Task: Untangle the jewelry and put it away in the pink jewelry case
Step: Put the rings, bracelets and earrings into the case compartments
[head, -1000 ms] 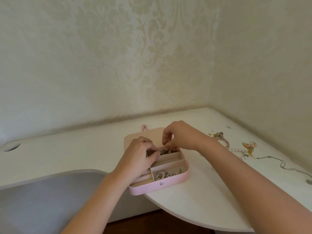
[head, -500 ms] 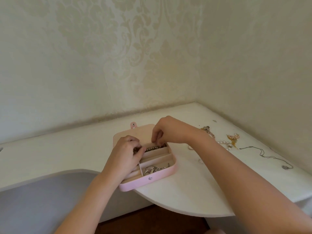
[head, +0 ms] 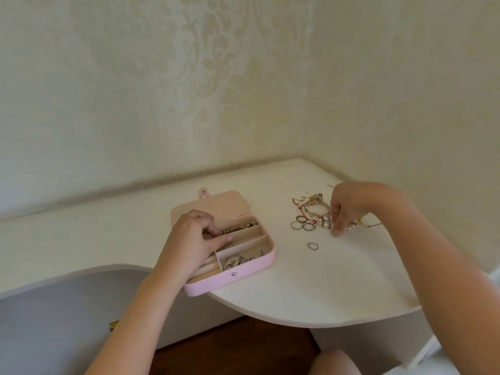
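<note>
The pink jewelry case [head: 243, 272] lies open near the desk's front edge, its lid folded back. A beaded chain [head: 239, 228] fills the rear compartment and silver pieces [head: 240, 260] lie in the front one. My left hand [head: 194, 239] rests on the case's left side, fingers curled over the dividers. Out to the right, my right hand [head: 349, 209] reaches down into the tangled jewelry pile [head: 313, 209], its fingertips on a pearl bracelet [head: 328, 223]. Whether the fingers pinch it I cannot tell.
Three rings [head: 301, 224] lie beside the pile and a single ring [head: 312, 245] sits nearer me on the white corner desk [head: 311, 288]. A thin chain [head: 374, 225] trails right of my hand. Wallpapered walls close off the back and right.
My right hand has left the case and moved right to the jewelry pile. The left hand stays on the case. The view has shifted so the pile shows more fully.
</note>
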